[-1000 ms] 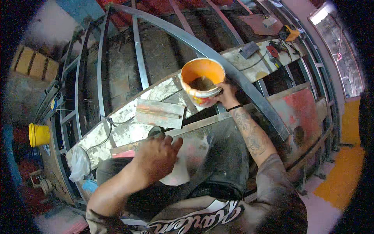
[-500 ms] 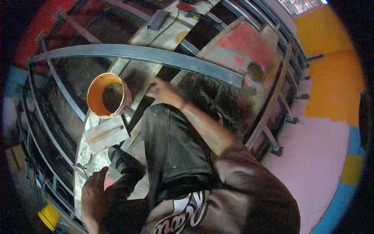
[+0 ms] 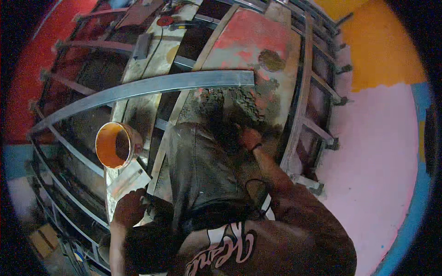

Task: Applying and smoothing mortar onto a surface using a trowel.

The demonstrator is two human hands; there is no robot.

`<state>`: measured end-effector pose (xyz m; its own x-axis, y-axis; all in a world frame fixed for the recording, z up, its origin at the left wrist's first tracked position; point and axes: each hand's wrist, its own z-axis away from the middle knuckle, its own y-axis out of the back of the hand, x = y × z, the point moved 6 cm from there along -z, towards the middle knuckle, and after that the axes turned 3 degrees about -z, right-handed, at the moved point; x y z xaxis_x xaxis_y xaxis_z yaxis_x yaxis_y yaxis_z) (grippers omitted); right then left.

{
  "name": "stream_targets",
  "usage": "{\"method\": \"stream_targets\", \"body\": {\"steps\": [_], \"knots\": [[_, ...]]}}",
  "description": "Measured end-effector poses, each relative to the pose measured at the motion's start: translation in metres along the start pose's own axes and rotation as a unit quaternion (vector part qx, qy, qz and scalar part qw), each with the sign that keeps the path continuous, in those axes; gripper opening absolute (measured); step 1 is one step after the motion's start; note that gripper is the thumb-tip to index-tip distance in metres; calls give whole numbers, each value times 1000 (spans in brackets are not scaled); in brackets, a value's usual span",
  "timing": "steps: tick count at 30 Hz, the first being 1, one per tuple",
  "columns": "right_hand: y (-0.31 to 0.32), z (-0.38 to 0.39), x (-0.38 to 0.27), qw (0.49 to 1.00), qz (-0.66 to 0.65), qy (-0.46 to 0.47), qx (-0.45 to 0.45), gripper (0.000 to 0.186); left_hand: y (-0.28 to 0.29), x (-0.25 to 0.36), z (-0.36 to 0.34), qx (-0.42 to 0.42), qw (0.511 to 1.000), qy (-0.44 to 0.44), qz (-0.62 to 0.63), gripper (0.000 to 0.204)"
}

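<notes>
My left hand [image 3: 130,207] is at the near corner of a pale rectangular plate [image 3: 130,180] streaked with dark and orange marks. Its fingers look curled, and what they may hold is hidden. Just beyond the plate stands a round bucket [image 3: 136,138], orange inside. On the right, my right hand [image 3: 250,139] reaches down beside my knee, close to dark, crumbly rubble [image 3: 246,103] on the stained board [image 3: 276,92]. Shadow hides its fingers.
A curved metal bar [image 3: 161,83] crosses in front of me. Around the boards runs a metal frame [image 3: 301,101] with gaps between its members. A red disc [image 3: 164,21] and a dark grey block [image 3: 142,46] lie on the far plank. Painted flooring [image 3: 368,156] extends to the right.
My right hand has swung from near the bucket to the right, down beside my knee. My left hand has moved to the plate, its spread fingers now curled. The view has turned.
</notes>
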<state>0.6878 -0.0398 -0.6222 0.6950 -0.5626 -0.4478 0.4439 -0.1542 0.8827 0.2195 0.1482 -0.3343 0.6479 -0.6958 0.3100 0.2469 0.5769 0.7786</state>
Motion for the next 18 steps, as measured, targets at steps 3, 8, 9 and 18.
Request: {"method": "stream_targets", "body": {"steps": [3,8,9,18], "knots": [[0,-14,8,976,-87,-163,-113,49,-15,-22,-4,-36,998,43,-18,48],[45,16,-10,868,-430,-156,-197,50,0,-38,-5,36,995,28,88,54],[56,30,-3,894,-352,-122,-247,53,0,-41,-4,31,992,52,112,53],[20,288,87,925,-325,-91,-176,47,12,-29,43,86,993,77,25,62]]}}
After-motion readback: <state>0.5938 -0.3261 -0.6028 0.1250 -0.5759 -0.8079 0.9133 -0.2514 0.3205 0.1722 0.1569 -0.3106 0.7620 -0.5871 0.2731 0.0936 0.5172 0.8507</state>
